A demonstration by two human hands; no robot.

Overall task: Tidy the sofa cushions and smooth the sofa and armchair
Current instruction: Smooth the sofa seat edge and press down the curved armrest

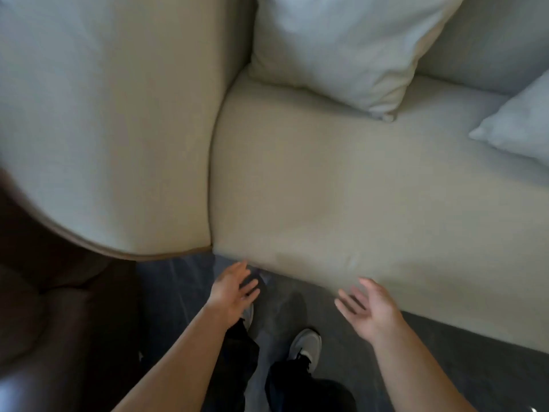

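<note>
A beige sofa [341, 188] is filling the view, two pale cushions [335, 46] leaning on its backrest. Left hand [233, 288] and right hand [370, 310] are hovering spread wide, empty, at its front edge.

Head camera, looking steeply down, close over sofa seat [341, 188]

Matt beige cloth covers the sofa seat [356, 188]; the brown armchair [44, 307] looks like glossy leather.

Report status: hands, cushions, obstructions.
Left hand and right hand open, empty, near seat front. Two cushions against the back. Seat unobstructed.
</note>
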